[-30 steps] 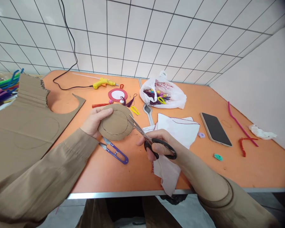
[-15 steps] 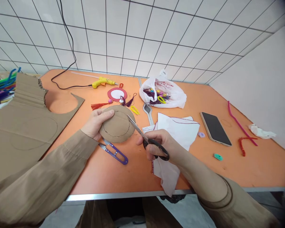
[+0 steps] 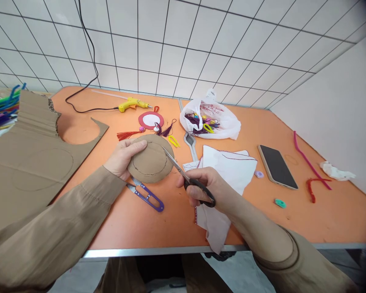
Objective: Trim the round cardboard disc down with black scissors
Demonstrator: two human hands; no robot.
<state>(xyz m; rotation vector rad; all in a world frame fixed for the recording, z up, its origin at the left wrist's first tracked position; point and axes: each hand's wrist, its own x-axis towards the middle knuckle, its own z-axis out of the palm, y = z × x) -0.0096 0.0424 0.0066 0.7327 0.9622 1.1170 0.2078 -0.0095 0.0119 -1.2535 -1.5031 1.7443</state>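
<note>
A round cardboard disc [image 3: 149, 162], with a smaller circle marked and partly cut inside its edge, is pinched at its left side by my left hand [image 3: 122, 158], thumb on top. My right hand [image 3: 205, 188] grips the black handles of a pair of scissors [image 3: 179, 169]. The scissor tips lie at the marked line on the upper right of the disc, the blades nearly together. Below the disc, purple thread snips [image 3: 148, 197] rest on the orange table [image 3: 122, 228]. White cloth [image 3: 228, 162] with dark red stitched edging lies under and beside my right hand.
A large cardboard sheet [image 3: 33, 162] with a round cutout lies left. Behind are a yellow glue gun [image 3: 131, 104], a red-rimmed disc [image 3: 151, 121], tassels [image 3: 167, 129] and a plastic bag [image 3: 225, 122] of trinkets. A phone [image 3: 277, 166] and pipe cleaners [image 3: 311, 160] are right.
Both hands, the disc and the scissors stay almost in place. The scissor handles have drawn slightly closer together, and the view has shifted a little.
</note>
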